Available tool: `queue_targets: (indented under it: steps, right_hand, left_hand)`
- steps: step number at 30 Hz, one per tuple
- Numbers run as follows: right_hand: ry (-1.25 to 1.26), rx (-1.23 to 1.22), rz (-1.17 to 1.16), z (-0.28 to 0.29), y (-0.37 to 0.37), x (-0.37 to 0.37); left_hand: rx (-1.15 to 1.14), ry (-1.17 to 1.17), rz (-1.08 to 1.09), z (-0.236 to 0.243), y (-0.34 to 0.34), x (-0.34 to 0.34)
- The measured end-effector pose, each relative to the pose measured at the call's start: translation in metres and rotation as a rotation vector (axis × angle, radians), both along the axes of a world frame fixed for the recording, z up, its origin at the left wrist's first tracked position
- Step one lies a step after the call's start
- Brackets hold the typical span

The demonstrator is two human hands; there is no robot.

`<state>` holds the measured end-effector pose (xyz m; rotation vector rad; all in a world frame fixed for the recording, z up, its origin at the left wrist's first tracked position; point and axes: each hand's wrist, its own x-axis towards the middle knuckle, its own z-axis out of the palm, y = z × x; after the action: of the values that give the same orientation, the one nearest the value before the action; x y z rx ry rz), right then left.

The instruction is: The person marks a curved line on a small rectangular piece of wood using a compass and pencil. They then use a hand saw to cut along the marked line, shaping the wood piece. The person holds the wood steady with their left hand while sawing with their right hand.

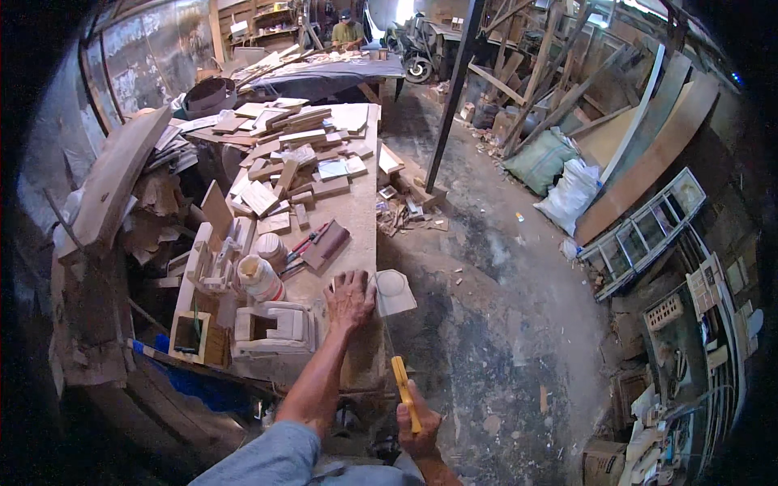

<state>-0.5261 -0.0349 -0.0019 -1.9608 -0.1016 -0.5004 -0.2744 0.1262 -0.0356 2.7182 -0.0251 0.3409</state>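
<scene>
A pale flat piece of wood [395,292] with a circular outline on its face juts past the right edge of the workbench. My left hand [351,298] presses down beside it with bent fingers, apparently holding its near-left part against the bench; the palm hides the contact. Below, my right hand [419,423] is wrapped around the yellow handle of a saw [403,389]. Its thin blade, seen nearly edge-on, runs up to the wood's left side, close to the left hand. Whether the teeth are in the wood is too fine to tell.
On the bench [361,235] lie a brown pouch [327,245], pens, a white bottle [260,279], a jointed wooden block [273,327] and a heap of wood offcuts [292,166]. Sacks [567,194] and leaning boards line the right. A person [347,34] sits far back.
</scene>
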Motion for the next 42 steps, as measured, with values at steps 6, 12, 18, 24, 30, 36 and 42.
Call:
queue_targets:
  steps: [6, 12, 18, 24, 30, 36, 42]
  right_hand:
    - [0.034, 0.078, 0.041, 0.002, 0.000, -0.011]
    - [0.121, 0.071, 0.016, 0.012, 0.002, -0.016]
    - [-0.006, -0.073, -0.036, -0.003, 0.005, 0.005]
    - [0.036, 0.027, 0.018, -0.017, -0.006, -0.017]
    - [0.089, -0.091, -0.014, -0.006, 0.001, 0.013]
    - [0.024, -0.062, 0.001, -0.003, -0.005, 0.005]
    - [0.052, -0.010, 0.007, -0.010, -0.002, 0.008]
  left_hand:
    - [0.032, -0.068, 0.003, -0.007, 0.003, 0.000]
    - [0.028, -0.048, -0.012, -0.009, 0.002, -0.001]
    - [0.052, -0.003, -0.006, -0.004, 0.001, 0.002]
    - [0.040, -0.115, 0.002, -0.009, 0.001, 0.003]
    - [0.032, -0.088, -0.012, -0.004, 0.001, -0.002]
    - [0.064, -0.140, 0.001, -0.010, 0.002, -0.001]
    - [0.052, -0.065, -0.004, -0.007, 0.003, 0.001]
